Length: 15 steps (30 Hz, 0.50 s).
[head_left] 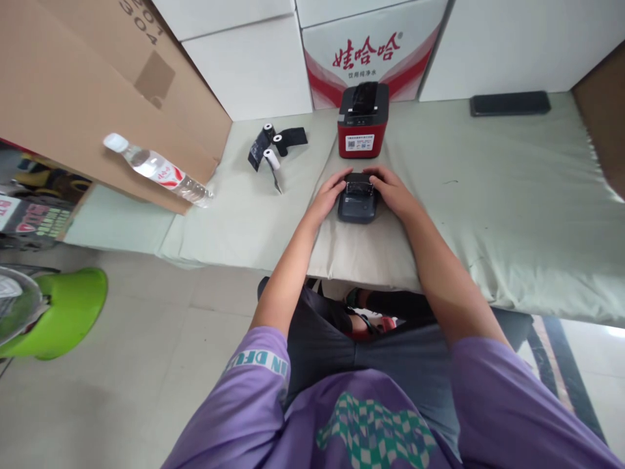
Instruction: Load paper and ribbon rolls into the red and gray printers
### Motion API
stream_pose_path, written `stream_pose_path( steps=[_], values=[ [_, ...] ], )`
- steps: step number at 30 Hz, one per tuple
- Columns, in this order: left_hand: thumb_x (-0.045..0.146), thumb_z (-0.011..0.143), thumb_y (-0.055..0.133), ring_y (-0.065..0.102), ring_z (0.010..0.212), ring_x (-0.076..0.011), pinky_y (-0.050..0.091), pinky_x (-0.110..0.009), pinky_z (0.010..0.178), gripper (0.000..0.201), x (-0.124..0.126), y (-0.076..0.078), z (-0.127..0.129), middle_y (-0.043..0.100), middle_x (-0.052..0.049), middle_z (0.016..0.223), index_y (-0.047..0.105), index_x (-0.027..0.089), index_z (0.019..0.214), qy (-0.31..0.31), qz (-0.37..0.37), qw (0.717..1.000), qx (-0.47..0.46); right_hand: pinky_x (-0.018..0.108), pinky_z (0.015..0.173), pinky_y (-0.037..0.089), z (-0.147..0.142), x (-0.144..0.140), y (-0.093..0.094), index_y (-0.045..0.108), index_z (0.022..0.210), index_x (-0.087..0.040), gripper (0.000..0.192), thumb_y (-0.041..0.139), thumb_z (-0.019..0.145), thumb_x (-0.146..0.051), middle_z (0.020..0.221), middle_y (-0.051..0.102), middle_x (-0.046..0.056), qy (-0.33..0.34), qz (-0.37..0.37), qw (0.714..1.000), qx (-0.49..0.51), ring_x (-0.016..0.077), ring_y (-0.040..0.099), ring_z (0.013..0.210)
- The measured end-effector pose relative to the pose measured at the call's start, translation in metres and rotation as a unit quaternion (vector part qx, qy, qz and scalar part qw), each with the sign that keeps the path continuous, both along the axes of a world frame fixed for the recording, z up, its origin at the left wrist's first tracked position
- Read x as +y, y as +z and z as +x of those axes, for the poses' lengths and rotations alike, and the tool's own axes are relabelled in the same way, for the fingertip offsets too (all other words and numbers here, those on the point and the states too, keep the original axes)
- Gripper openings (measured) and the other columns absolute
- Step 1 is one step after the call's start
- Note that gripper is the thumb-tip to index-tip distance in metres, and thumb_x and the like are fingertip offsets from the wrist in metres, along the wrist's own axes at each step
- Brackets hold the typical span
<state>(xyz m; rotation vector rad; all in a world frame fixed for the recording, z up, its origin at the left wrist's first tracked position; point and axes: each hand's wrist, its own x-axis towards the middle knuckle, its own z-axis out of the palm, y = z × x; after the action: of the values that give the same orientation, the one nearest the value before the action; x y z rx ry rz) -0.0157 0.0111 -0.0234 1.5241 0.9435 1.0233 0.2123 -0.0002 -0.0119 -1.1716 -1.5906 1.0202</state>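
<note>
A small dark portable printer [358,207] sits on the cloth-covered table in front of me, with a shiny black strip across its upper part. My left hand [330,193] is closed around its left side, thumb near the top edge. From the other side my right hand [392,190] grips it, thumb on the upper right corner. Just behind stands a red and black receipt printer [362,124] with a white label on its front. To the left lie several small paper rolls [271,159], some with black strips partly unrolled.
A water bottle [161,170] appears at the left against a large cardboard box [97,85]. White cartons [244,71] line the back. A flat black case [510,103] lies at the back right. Below left, a green stool [73,312] stands on the tiled floor.
</note>
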Motion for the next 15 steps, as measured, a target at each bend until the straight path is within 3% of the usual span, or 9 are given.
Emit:
stream_pose_path(
  steps=[9, 15],
  values=[
    [0.032, 0.105, 0.060, 0.058, 0.157, -0.0270, 0.038, -0.043, 0.137, 0.047, 0.002, -0.002, 0.000, 0.067, -0.009, 0.162, 0.069, 0.021, 0.149, -0.012, 0.023, 1.000, -0.007, 0.056, 0.129, 0.049, 0.001, -0.004, 0.003, 0.071, 0.133, -0.027, 0.040, 0.060, 0.099, -0.046, 0.142, 0.077, 0.007, 0.001, 0.010, 0.999, -0.051, 0.0309, 0.067, 0.138],
    [0.027, 0.109, 0.052, 0.062, 0.153, -0.0252, 0.036, -0.044, 0.138, 0.041, 0.011, -0.013, 0.000, 0.071, -0.009, 0.157, 0.072, 0.022, 0.145, 0.011, 0.044, 0.999, 0.015, 0.056, 0.114, 0.058, 0.005, -0.011, 0.004, 0.072, 0.117, -0.023, 0.029, 0.057, 0.099, -0.039, 0.120, 0.078, 0.015, -0.171, 0.074, 0.975, -0.118, 0.0311, 0.073, 0.112]
  ],
)
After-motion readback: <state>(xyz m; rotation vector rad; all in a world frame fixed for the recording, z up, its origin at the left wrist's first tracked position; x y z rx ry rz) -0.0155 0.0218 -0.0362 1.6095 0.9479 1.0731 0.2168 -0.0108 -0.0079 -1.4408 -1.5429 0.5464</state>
